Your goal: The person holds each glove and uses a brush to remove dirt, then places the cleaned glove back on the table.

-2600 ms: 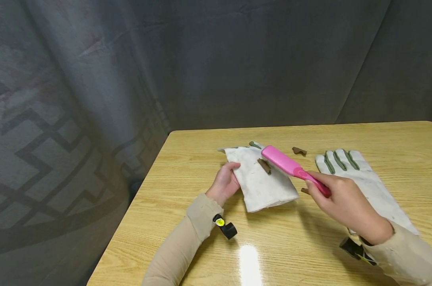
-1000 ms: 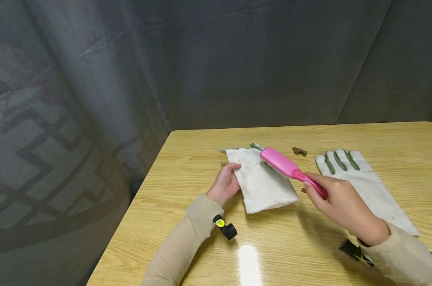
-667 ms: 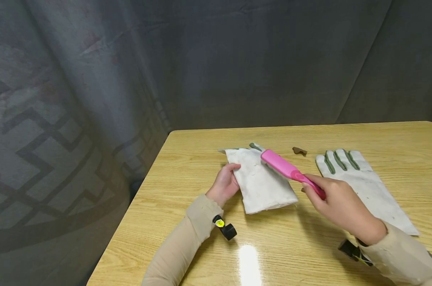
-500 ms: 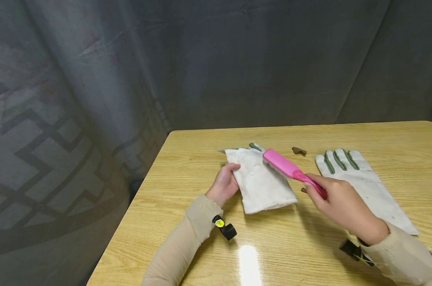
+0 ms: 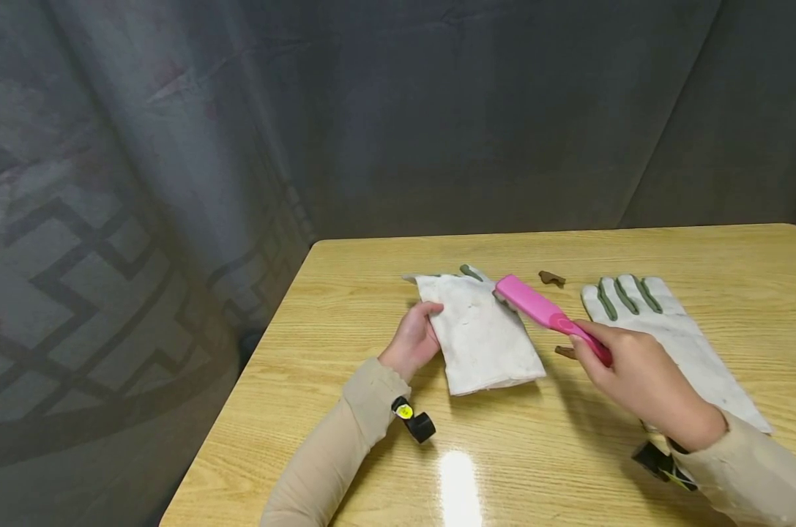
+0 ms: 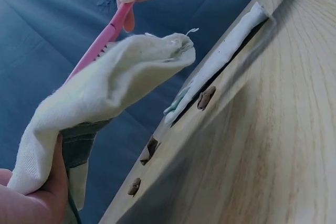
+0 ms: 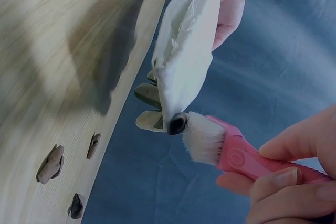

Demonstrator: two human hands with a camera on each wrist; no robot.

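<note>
My left hand grips a white work glove with green trim by its left edge, thumb on top, holding it tilted above the table. In my right hand is a pink brush, held by its handle. Its white bristles are at the glove's right edge. There, in the right wrist view, a dark curled brown piece sits between bristles and cloth. The left wrist view shows the glove's folded, frayed cuff. Fingers behind the glove are partly hidden.
A second white and green glove lies flat on the wooden table at the right. Brown curled bits, one bit behind the brush and another bit below it, lie on the table. Dark curtains hang behind.
The brown piece that lay on the glove's upper face has gone to its right edge. The brush has moved along the glove and slightly right. My left hand has stayed nearly still.
</note>
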